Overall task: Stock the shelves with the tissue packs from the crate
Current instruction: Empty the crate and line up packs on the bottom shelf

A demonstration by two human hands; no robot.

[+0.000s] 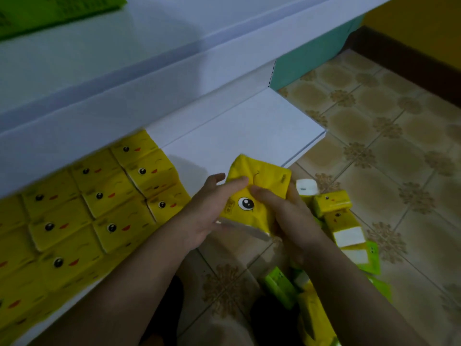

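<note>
Both hands hold one yellow tissue pack [259,181] with a cartoon eye, just above the front edge of the low white shelf [239,131]. My left hand [207,208] grips its left side, thumb on top. My right hand [287,216] grips its right side, thumb near the eye. Several yellow packs [104,201] with faces lie in rows on the shelf's left part. Loose yellow and green packs [344,231] lie on the floor at the right. No crate is in view.
An upper white shelf [124,78] overhangs the lower one; a green pack [50,13] sits on it at top left. The patterned tile floor [389,136] spreads to the right, ending at a dark skirting and yellow wall.
</note>
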